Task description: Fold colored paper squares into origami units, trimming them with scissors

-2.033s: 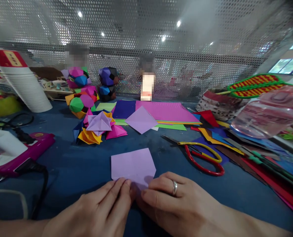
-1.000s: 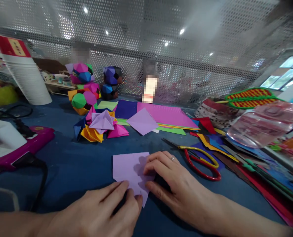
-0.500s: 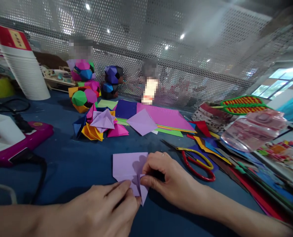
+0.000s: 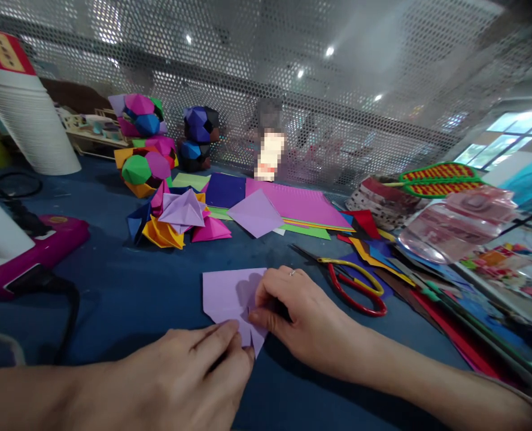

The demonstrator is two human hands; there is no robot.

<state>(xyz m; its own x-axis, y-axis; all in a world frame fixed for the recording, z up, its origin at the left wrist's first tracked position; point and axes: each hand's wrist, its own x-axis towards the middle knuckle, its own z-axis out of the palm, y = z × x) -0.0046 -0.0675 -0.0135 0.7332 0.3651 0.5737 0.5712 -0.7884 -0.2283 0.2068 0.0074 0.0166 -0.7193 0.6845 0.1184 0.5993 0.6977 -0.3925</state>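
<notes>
A partly folded sheet of lilac origami paper (image 4: 223, 293) lies on the dark blue table in front of me. My left hand (image 4: 203, 368) presses its fingertips on the lower left of the sheet and covers that part. Bent over the right side, my right hand (image 4: 283, 308) pinches a folded flap between thumb and fingers. The flap comes to a point below the right thumb. Right of that hand lies a pair of scissors (image 4: 353, 284) with red and yellow handles. Beyond the sheet sits a cluster of folded paper pieces (image 4: 182, 209) in lilac, yellow, pink and blue.
A loose lilac square (image 4: 255, 214) rests by the pink paper stack (image 4: 306, 206). Paper balls (image 4: 144, 167) stand at the back left, near stacked paper cups (image 4: 32, 126). A purple power strip (image 4: 63, 239) is at left. Coloured strips (image 4: 445, 329) and a clear plastic bag (image 4: 458, 227) lie at right.
The right thumb and fingers have shifted slightly left with the flap, which now lies flatter against the sheet. The left hand stays pressed in place. The whole view has shifted slightly.
</notes>
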